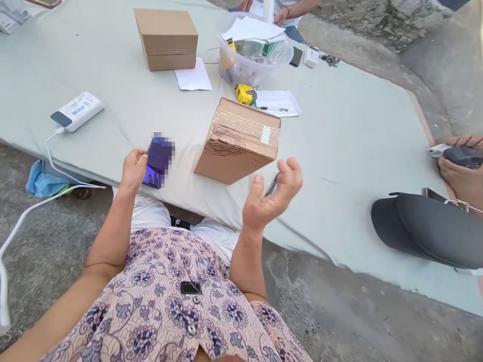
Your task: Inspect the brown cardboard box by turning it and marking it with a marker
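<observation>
Person in pink floral shirt point(177, 311) sits at near edge of pale grey-green cloth-covered table point(339, 151). L hand point(133, 171) grips black smartphone w/ pixelated purple screen point(158, 163), fingers closed round its lower end. R hand point(273, 193) is raised & open, fingers apart and slightly curled, nothing visibly held. Slim dark object point(272, 185) shows just behind R hand, too hidden to ID.

Brown cardboard box w/ tape-wrapped top point(237, 136) sits btwn the hands near table's near edge, closer to R hand, whose fingertips are just beside its right corner, not touching. Box's long axis appears to run from near-left to far-right. Small white patterned label point(266, 134) sits on the tape; no legible writing, no brand visible.

Toward far edge: plain closed cardboard box point(166, 39), clear plastic tub of papers & packets point(249, 68), yellow tape measure point(246, 94), black pen point(272, 108) on white printed sheet point(281, 103). White power bank point(77, 111) w/ white cable point(51, 151) lies near left edge, print unreadable. Black cap point(428, 231) lies at right edge. Co-worker's hands point(281, 15) show past far edge.
</observation>
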